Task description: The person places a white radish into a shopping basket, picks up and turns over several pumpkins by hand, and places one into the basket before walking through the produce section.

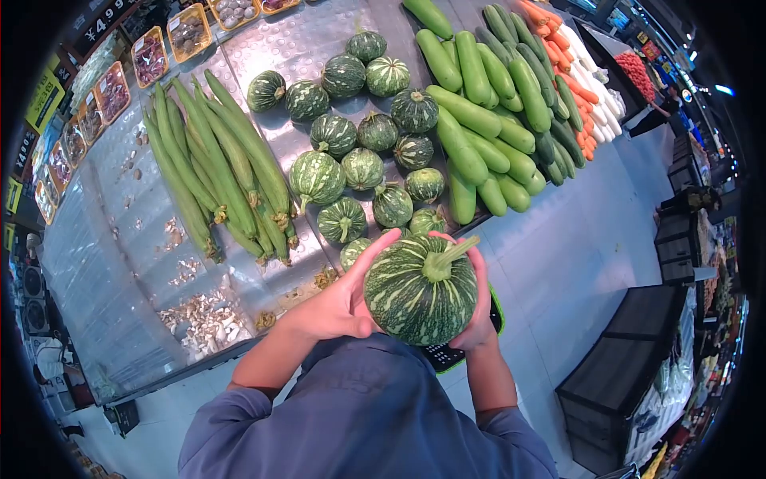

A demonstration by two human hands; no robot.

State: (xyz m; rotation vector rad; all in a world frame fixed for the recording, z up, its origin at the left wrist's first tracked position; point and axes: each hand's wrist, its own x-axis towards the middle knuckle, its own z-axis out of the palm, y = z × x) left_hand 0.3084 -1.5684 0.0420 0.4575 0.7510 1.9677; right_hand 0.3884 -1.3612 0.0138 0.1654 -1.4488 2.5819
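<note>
A striped green pumpkin [415, 299] is held up in front of my body, its thick stem pointing up and to the right. My left hand [351, 299] grips its left side, with the thumb at the lower edge. On the opposite side, my right hand [482, 311] cups it, and some of its fingers are hidden behind the fruit. Just beyond, on the metal display, lie several smaller striped pumpkins [363, 168]. Part of a black basket with a green rim [499, 311] shows below the held pumpkin.
Long ridged gourds [231, 160] lie to the left, near scattered garlic bits [203, 319]. Smooth light-green gourds [471, 136], cucumbers [542, 88] and carrots [586, 112] fill the right. Packed trays [149, 56] line the far left edge. A black crate stand [618, 367] stands on the right.
</note>
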